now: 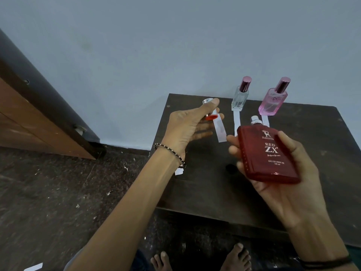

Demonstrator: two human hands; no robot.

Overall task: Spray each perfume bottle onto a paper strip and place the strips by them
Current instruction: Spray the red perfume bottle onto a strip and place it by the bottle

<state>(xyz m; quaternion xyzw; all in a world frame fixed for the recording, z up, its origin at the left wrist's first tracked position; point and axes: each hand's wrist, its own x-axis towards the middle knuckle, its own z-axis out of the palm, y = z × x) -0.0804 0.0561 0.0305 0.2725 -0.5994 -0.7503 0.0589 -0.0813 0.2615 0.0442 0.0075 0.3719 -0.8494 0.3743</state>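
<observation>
Nearest the camera, two bare feet [201, 259] stand on the dark speckled floor [58, 192], just in front of the near edge of the dark wooden counter [205, 182]. A scrap of white paper [34, 266] lies on the floor at the near left.

The right hand [281, 184] is raised above the near right part of the counter. It grips the red bottle [267, 155], a flat rectangular perfume bottle labelled "RED ZX", with the thumb on its right face and the fingers wrapped around its left edge. The bottle is uncapped; its silver spray nozzle [255, 119] points toward the far side. A dark band [328, 262] circles the right wrist.

The left hand [192, 125] is held above the left edge of the counter, with a beaded bracelet [170, 153] on its wrist. Thumb and fingers close on the silver and red cap [210, 112] and pinch a white paper strip [219, 130], which hangs down from the fingers to the left of the red bottle's nozzle.

At the far edge of the counter, near the grey wall [175, 45], two capped bottles stand upright. The clear bottle [240, 96] is on the left, with a second strip [236, 122] lying flat on the counter in front of it. The pink bottle [273, 100] is on the right, with a third strip [265, 121] partly hidden behind the red bottle. A wooden door [29, 118] stands at the far left.
</observation>
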